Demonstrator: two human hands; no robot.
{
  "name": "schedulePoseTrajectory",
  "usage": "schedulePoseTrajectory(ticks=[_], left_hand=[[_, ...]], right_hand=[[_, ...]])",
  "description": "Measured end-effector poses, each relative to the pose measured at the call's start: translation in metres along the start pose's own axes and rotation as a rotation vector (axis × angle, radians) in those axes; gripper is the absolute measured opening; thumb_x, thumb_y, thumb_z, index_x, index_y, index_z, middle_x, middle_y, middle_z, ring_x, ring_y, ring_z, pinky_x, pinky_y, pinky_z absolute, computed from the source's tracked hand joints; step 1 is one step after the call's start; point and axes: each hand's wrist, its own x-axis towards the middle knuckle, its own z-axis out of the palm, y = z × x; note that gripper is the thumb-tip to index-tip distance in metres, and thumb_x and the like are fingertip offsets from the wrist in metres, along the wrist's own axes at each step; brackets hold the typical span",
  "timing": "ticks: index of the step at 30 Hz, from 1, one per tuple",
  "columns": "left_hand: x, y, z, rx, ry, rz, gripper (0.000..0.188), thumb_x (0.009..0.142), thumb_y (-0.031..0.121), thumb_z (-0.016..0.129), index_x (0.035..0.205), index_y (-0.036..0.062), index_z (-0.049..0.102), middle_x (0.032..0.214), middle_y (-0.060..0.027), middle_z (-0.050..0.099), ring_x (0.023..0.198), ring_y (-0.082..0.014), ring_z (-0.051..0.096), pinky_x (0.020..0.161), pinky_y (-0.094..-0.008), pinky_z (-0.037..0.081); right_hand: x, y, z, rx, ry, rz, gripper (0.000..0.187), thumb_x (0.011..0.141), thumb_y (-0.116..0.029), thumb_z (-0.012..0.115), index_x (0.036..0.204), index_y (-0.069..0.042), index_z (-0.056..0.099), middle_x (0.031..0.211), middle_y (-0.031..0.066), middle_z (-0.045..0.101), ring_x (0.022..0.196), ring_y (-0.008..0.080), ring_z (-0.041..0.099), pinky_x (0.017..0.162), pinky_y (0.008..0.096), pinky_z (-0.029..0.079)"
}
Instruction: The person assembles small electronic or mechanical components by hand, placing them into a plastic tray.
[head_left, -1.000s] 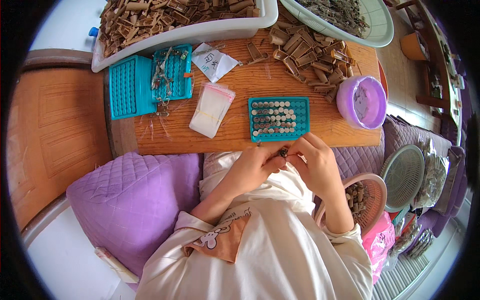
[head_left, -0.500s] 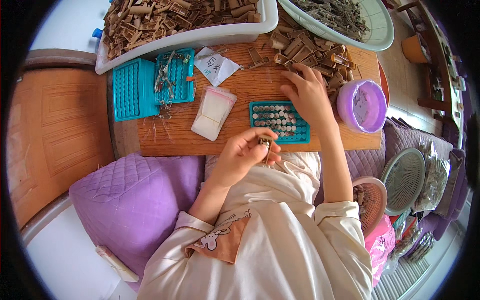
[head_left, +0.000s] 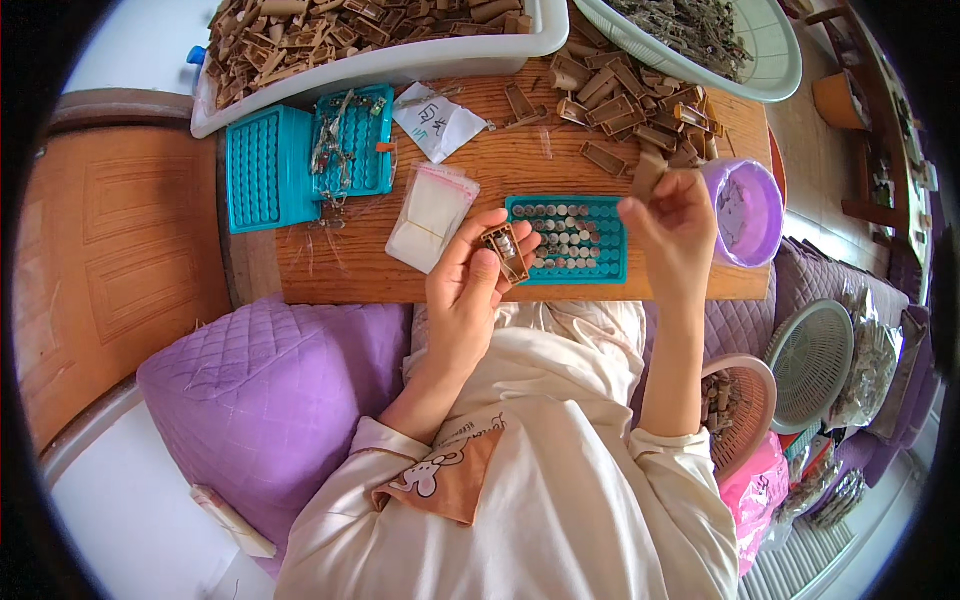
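My left hand (head_left: 468, 270) holds a small brown plastic casing (head_left: 504, 253), its open side up, with shiny metal parts inside. Just above the table's right part, my right hand (head_left: 680, 230) has its fingers closed on a brown plastic cover (head_left: 649, 172); the fingers partly hide it and are a little blurred. Beneath and between my hands lies a teal tray (head_left: 612, 268) with rows of round silver button cells (head_left: 566, 238). A loose pile of brown plastic casings (head_left: 615, 97) spreads beyond my right hand, and one single casing (head_left: 603, 158) lies apart from it.
A white bin (head_left: 400, 58) of brown parts stands at the back, a pale green basket (head_left: 778, 62) at the back right. Teal trays (head_left: 268, 180) with wired parts, clear plastic bags (head_left: 430, 215) and a paper note (head_left: 440, 122) lie left. A purple tub (head_left: 770, 215) stands right.
My right hand has come back from the pile toward me with a brown cover. My left hand has moved slightly left and turned the casing so its inside shows.
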Motion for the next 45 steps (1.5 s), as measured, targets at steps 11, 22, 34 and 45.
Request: schedulePoseTrajectory(ticks=[11, 22, 34, 45], left_hand=[[-0.008, -0.001, 0.003, 0.027, -0.091, 0.083, 0.035, 0.083, 0.012, 0.049, 0.114, -0.0015, 0.041, 0.107, -0.0129, 0.051, 0.097, -0.0163, 0.050, 0.087, -0.0285, 0.039], [-0.013, -0.002, 0.006, 0.049, -0.151, 0.153, 0.033, 0.081, 0.011, 0.053, 0.111, -0.0003, 0.042, 0.111, -0.0144, 0.049, 0.097, -0.0145, 0.049, 0.087, -0.0281, 0.037], [-0.022, -0.009, 0.007, 0.098, -0.161, 0.290, 0.038, 0.082, 0.031, 0.051, 0.100, -0.0016, 0.045, 0.102, -0.0133, 0.051, 0.106, -0.0227, 0.043, 0.091, -0.0348, 0.031], [-0.007, -0.011, 0.001, -0.063, -0.220, 0.168, 0.040, 0.083, 0.034, 0.047, 0.107, 0.0032, 0.038, 0.105, -0.0114, 0.046, 0.107, -0.0227, 0.042, 0.087, -0.0348, 0.038]], right_hand=[[-0.058, -0.020, 0.028, 0.108, -0.162, 0.115, 0.029, 0.070, 0.010, 0.057, 0.097, 0.005, 0.049, 0.095, 0.0112, 0.056, 0.087, 0.0152, 0.055, 0.078, 0.0250, 0.044], [-0.072, -0.012, 0.046, -0.037, -0.114, -0.019, 0.026, 0.063, 0.003, 0.067, 0.087, 0.001, 0.056, 0.086, 0.0108, 0.058, 0.074, 0.0172, 0.058, 0.064, 0.0260, 0.050], [-0.078, -0.006, 0.055, -0.403, -0.386, -0.279, 0.034, 0.072, -0.022, 0.060, 0.098, -0.002, 0.050, 0.068, 0.0144, 0.053, 0.061, 0.0290, 0.052, 0.052, 0.0340, 0.042], [-0.048, -0.036, 0.003, -0.350, -0.533, -0.002, 0.037, 0.067, -0.016, 0.066, 0.098, -0.004, 0.053, 0.080, 0.0085, 0.056, 0.065, 0.0183, 0.056, 0.058, 0.0301, 0.046]])
